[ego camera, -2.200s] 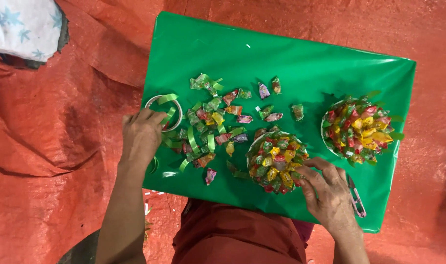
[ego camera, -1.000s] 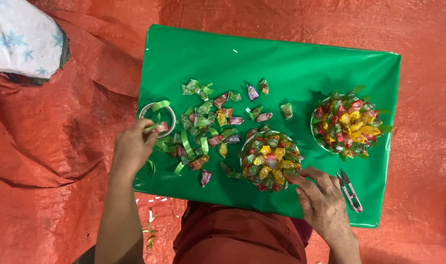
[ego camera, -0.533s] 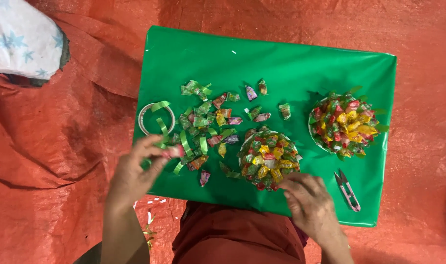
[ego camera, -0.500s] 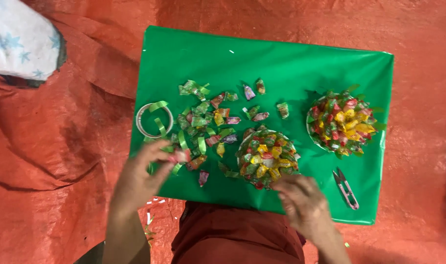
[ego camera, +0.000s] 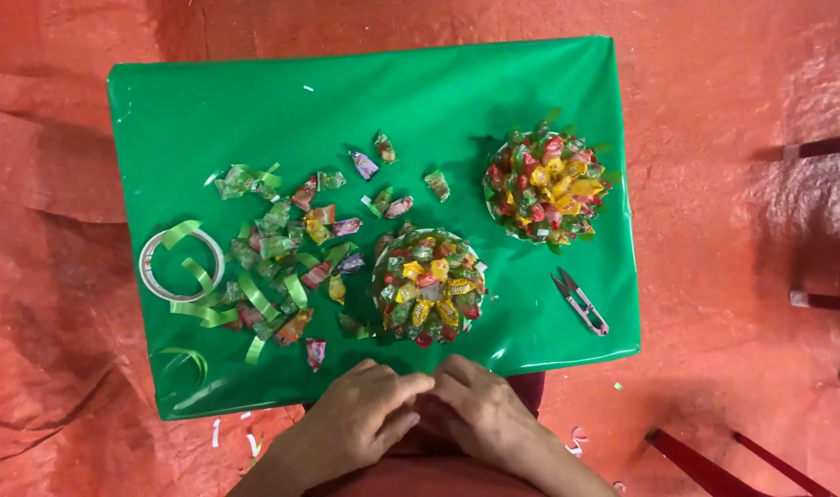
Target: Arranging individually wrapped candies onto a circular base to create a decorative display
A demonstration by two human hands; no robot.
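Working close to the body, the left hand and the right hand meet fingertip to fingertip at the near edge of the green-wrapped board, fingers curled inward as if pinching something small between them; whatever they hold is hidden by the fingers, so I cannot tell what it is or how firmly it is gripped. Just beyond the knuckles sits the nearer candy dome, a round mound of wrapped sweets in red, yellow and green, and it looks the most exposed thing here: a hand lifting forward carelessly could knock it or scrape wrappers loose. Anything small fumbled between the fingers would likely drop off the board's edge onto the lap or the orange tarpaulin, where bits of green scrap already lie. A second candy dome stands well apart toward the far right. Loose wrapped candies and curled strips of green ribbon clutter the left half, with a tape roll at their left margin; reaching for the roll means crossing that scatter, and a sleeve or wrist could sweep pieces away. Small thread snips lie to the right of the nearer dome, blades pointing away, within easy reach of the right hand yet close to the board's right edge
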